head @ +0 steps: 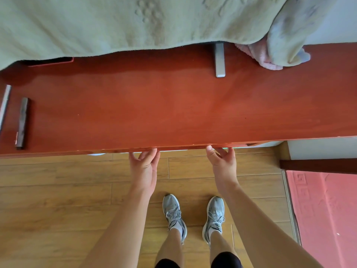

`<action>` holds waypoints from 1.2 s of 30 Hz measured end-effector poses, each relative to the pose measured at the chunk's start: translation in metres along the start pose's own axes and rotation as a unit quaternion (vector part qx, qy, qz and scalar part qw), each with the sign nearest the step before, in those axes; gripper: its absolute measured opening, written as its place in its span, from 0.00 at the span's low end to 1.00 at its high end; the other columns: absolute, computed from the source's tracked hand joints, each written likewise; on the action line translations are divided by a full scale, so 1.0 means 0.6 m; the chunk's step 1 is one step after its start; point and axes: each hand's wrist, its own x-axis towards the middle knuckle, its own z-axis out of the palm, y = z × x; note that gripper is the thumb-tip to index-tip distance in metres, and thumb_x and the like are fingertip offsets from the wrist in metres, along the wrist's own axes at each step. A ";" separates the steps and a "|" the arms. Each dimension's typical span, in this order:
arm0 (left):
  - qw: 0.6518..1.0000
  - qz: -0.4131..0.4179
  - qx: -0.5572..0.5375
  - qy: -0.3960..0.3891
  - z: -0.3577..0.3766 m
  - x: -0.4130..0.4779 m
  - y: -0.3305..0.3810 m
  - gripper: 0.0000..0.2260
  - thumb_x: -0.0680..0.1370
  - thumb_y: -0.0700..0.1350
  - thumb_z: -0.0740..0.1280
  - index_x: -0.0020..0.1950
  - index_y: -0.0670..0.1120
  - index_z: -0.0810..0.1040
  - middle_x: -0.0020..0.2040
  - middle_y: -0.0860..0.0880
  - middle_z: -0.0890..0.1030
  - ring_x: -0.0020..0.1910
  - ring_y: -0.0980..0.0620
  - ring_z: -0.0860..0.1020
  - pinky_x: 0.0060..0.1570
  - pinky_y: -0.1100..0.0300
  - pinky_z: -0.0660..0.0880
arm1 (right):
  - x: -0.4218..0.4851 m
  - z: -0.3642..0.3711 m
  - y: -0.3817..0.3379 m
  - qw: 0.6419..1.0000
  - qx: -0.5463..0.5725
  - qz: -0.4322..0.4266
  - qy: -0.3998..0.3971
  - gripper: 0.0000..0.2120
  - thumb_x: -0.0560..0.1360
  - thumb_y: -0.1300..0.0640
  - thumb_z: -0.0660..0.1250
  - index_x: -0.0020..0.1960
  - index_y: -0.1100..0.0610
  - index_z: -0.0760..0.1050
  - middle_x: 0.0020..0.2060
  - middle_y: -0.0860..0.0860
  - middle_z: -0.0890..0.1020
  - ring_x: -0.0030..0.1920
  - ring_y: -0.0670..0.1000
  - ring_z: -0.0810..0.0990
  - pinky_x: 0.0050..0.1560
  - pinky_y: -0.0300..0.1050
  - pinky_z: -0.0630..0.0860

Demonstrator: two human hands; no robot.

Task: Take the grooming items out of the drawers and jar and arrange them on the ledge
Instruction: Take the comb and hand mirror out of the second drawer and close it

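Reaching under ledge (173,103) | left hand (144,167), right hand (224,165) curled | grip hidden, cannot tell

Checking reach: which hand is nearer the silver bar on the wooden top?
Right. The right hand is at the front edge of the wooden top, almost straight in front of the silver bar; the left hand is at the same edge, further left.

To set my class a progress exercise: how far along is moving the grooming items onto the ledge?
Maybe done: a dark bar and a silvery bar lie at the ledge's left end. In hand: left hand and right hand reach under its front edge, probably for a drawer. Left: no drawer shows open, no jar in view.
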 end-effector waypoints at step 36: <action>0.998 0.002 -0.033 0.054 -0.158 -0.250 -0.094 0.43 0.76 0.28 0.67 0.81 0.50 0.45 0.38 0.49 0.74 0.43 0.55 0.78 0.64 0.52 0.73 | -0.230 -0.097 0.191 0.995 0.101 -0.007 0.017 0.25 0.67 0.54 0.77 0.59 0.56 0.69 0.49 0.52 0.79 0.49 0.49 0.80 0.64 0.54 0.75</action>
